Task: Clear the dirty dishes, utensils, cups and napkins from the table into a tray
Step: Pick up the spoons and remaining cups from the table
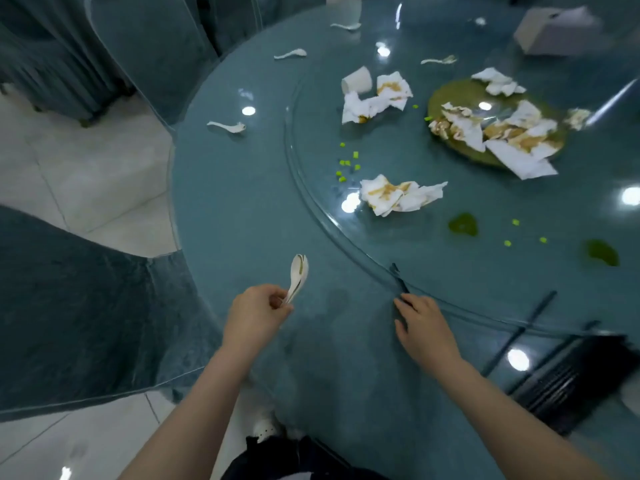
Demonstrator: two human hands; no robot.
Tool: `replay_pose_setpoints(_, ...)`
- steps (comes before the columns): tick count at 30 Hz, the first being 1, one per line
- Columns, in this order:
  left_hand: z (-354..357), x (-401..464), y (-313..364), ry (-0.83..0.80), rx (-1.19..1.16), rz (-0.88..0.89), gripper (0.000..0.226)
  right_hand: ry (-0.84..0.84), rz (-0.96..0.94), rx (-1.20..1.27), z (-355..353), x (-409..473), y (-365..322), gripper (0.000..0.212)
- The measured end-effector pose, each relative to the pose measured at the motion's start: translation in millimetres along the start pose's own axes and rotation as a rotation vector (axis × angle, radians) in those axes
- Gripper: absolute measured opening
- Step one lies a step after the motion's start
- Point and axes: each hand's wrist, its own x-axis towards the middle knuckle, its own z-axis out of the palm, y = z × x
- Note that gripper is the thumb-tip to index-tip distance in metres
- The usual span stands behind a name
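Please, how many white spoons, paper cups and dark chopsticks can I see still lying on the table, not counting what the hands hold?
White spoons lying on the table: 4
Paper cups, tipped over: 1
Dark chopsticks lying loose: 3
Total: 8

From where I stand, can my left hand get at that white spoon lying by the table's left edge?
Probably not without leaning: the left hand already grips spoons, and the white spoon lies well beyond it, though nothing blocks the way.
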Motion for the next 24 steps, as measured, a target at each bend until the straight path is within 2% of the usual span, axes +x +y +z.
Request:
replay_pose_setpoints(8, 20, -1, 41, -0.075, 0.003, 0.125, 0.008, 0.086, 0.373, -0.054, -9, -62, 53, 0.043)
replay_pose_setpoints(12, 26, -3, 52, -0.083, -0.035, 0.139, 0.011, 0.053, 0.551, -0.089, -17, -64, 56, 0.044)
replay_pose_setpoints(15, 28, -4, 59, -0.072, -0.007, 0.162, 0.011, 0.118, 0.516, -0.032, -22, -58, 49, 0.044)
replay_pose_setpoints(19, 27, -9, 58, -0.061, 0.005, 0.176, 0.022, 0.116, 0.396, 0.027, -27, -43, 32, 0.045)
replay_pose_setpoints(24, 10, -16, 47, -0.039, -0.006, 0.122, 0.013, 0.129, 0.199, 0.149, -37, -18, -3, 0.039)
